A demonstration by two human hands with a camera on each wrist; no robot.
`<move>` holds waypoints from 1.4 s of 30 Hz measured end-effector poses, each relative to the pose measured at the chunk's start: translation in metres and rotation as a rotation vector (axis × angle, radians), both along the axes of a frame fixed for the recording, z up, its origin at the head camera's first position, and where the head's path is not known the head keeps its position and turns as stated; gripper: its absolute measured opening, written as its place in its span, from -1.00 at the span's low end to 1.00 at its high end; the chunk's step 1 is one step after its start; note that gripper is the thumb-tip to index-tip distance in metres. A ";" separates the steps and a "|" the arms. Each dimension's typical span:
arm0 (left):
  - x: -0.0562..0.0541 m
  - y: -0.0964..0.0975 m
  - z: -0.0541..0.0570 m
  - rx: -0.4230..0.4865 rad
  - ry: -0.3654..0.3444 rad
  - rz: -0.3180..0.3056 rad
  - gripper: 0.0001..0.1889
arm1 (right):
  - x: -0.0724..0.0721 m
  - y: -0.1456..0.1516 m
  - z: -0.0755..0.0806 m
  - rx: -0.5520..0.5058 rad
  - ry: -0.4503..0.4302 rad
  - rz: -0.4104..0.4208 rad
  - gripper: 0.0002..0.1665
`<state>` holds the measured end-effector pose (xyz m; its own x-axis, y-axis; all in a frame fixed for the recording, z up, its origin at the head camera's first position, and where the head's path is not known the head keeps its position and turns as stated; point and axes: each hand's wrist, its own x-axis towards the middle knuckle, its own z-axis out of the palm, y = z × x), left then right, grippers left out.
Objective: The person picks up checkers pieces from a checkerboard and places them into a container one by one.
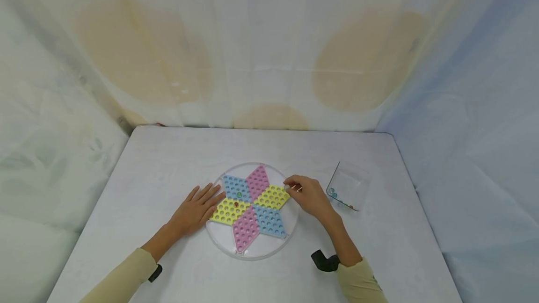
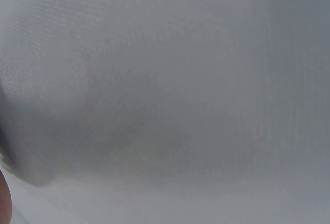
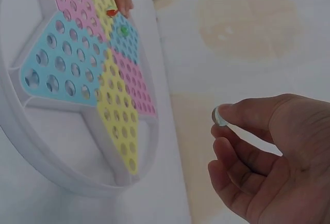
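Note:
A round Chinese checkers board [image 1: 245,229] lies on the table, its star points pink, yellow and blue with rows of holes. One green marble [image 1: 239,195] sits in the far left blue point, and a red marble [image 1: 236,205] in the yellow point beside it. My left hand [image 1: 194,212] lies flat with fingers spread, fingertips on the board's left rim. Between thumb and fingertip my right hand [image 1: 310,196] pinches a clear marble [image 3: 220,116], raised by the right yellow point. The left wrist view holds mostly blurred white cloth.
Right of the board is a clear plastic box [image 1: 351,185] with several bluish marbles [image 1: 332,192] in its near left corner. White cloth covers the table [image 1: 177,144]. Patterned curtains [image 1: 261,60] hang behind and at both sides.

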<state>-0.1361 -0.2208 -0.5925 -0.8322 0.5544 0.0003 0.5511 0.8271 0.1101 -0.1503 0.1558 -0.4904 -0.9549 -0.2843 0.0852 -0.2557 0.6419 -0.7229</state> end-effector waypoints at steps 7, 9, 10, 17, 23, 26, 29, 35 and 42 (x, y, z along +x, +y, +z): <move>0.001 0.000 0.000 0.012 -0.003 0.003 -0.43 | -0.004 0.017 -0.001 -0.016 0.018 -0.040 -0.77; 0.001 0.000 0.000 0.013 0.000 0.003 -0.43 | -0.005 0.021 0.000 -0.012 0.021 -0.044 -0.76; 0.001 0.000 0.000 0.013 0.001 0.003 -0.43 | -0.005 0.023 0.001 -0.011 0.019 -0.046 -0.76; 0.000 0.000 -0.001 0.018 0.017 -0.004 -0.43 | -0.005 0.038 0.004 0.005 0.007 -0.080 -0.76; 0.000 0.000 -0.002 0.022 0.014 -0.006 -0.43 | -0.006 0.054 0.001 0.007 0.002 -0.106 -0.75; 0.000 -0.001 -0.002 0.020 0.006 -0.004 -0.42 | -0.006 0.062 -0.001 0.002 0.008 -0.120 -0.75; 0.000 -0.001 -0.002 0.019 0.010 -0.005 -0.43 | -0.006 0.069 -0.002 -0.006 0.010 -0.139 -0.74; 0.000 0.000 -0.002 0.047 0.052 -0.021 -0.44 | -0.006 0.086 -0.006 -0.018 -0.020 -0.190 -0.72; 0.001 0.001 -0.002 0.057 0.069 -0.022 -0.44 | -0.008 0.105 -0.014 0.033 -0.014 -0.241 -0.72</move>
<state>-0.1355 -0.2203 -0.5944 -0.8166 0.5702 0.0895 0.5772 0.8081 0.1178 -0.1580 0.2611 -0.5044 -0.9965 -0.0503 0.0662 -0.0824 0.7068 -0.7026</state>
